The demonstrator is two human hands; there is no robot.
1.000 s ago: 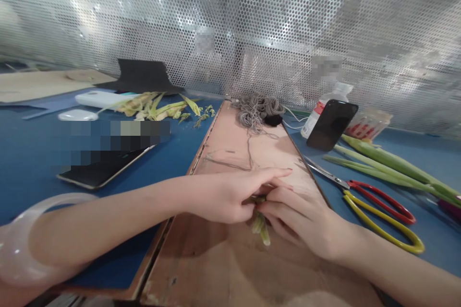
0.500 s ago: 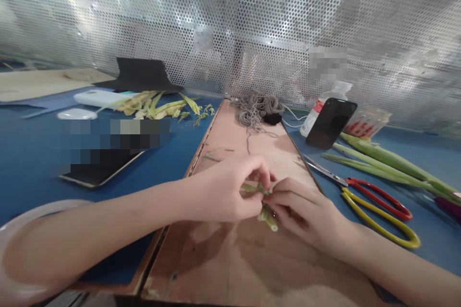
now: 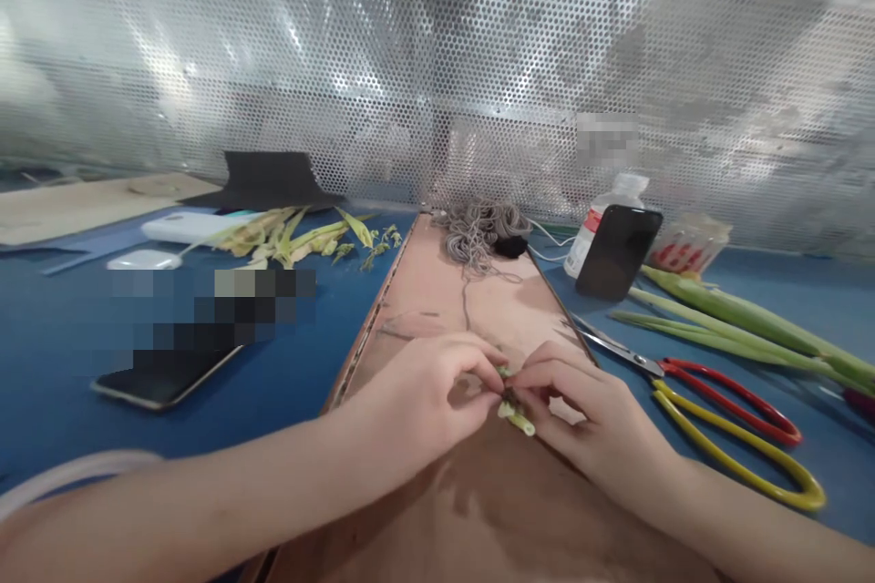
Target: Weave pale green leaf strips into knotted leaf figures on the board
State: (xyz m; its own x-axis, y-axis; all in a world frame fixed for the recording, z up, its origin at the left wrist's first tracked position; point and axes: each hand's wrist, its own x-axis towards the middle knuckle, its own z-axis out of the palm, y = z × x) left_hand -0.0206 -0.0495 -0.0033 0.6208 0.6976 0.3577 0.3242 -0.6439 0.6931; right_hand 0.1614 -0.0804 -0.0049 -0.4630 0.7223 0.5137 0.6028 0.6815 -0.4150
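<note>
Between my hands, above the brown wooden board (image 3: 437,291), is a small bundle of cut green stems (image 3: 520,423), its pale ends pointing down and right. My left hand (image 3: 451,392) pinches it from the left with thumb and forefinger. From the other side my right hand (image 3: 581,401) closes its fingertips on the same stems. The fingers cover most of the bundle. A thin grey cord (image 3: 468,305) runs along the board toward my hands from a tangled heap of grey cord (image 3: 478,232); its near end is hidden behind my left hand.
Scissors (image 3: 657,368) with red and yellow handles lie right of the board, near long green leaves (image 3: 738,314). A phone (image 3: 619,252) leans on a white bottle (image 3: 588,223). Leaf scraps (image 3: 287,237) and another phone (image 3: 170,378) are at left. Behind stands a perforated metal screen (image 3: 383,100).
The view has tilted, so the background sits lower. My fingertips have drawn closer together on the stems, and less of the bundle shows above my left thumb.
</note>
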